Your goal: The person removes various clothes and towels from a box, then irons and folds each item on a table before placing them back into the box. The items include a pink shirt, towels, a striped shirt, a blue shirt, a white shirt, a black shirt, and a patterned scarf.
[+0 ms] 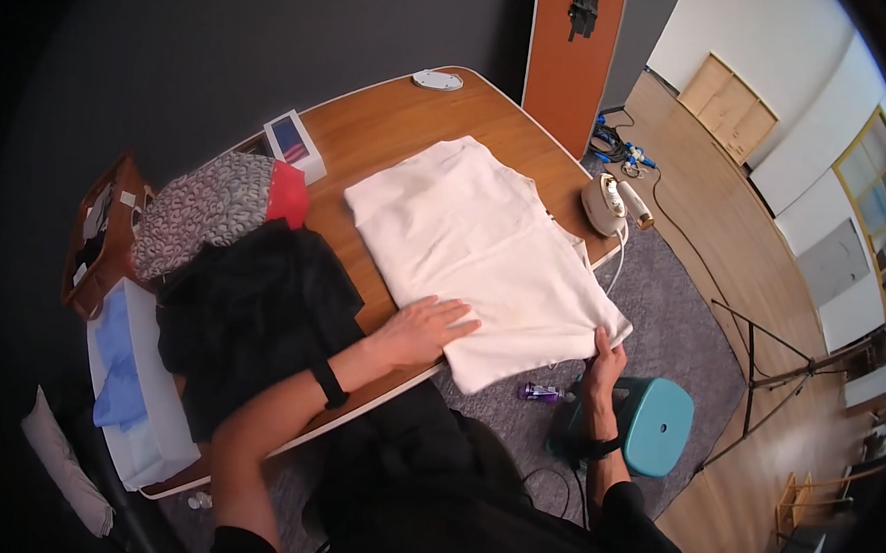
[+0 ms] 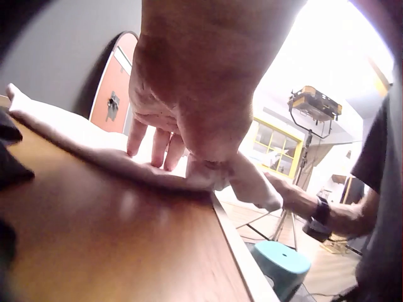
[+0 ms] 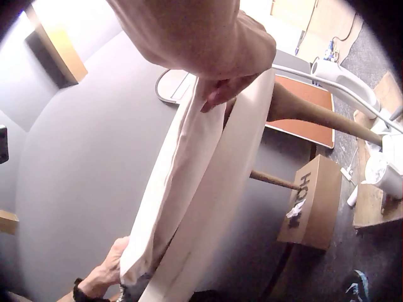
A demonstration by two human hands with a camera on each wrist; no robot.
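A cream-white folded garment [image 1: 455, 237] lies across the wooden table [image 1: 372, 103], its near end reaching past the table's front edge. My left hand [image 1: 415, 333] rests on its near left part with fingers spread, and the fingers [image 2: 160, 148] press down on the cloth in the left wrist view. At the near right corner, my right hand [image 1: 607, 363] pinches the cloth, thumb on top and the other fingers hidden underneath. In the right wrist view the garment's layered edge [image 3: 170, 182] runs along the table edge.
A black cloth [image 1: 261, 307], a grey patterned bundle [image 1: 201, 214] and a white box [image 1: 157, 382] with blue cloth sit left. A handheld steamer [image 1: 603, 205] stands at the right table edge. A teal stool [image 1: 658, 428] is below right, a phone box [image 1: 295, 146] at the back.
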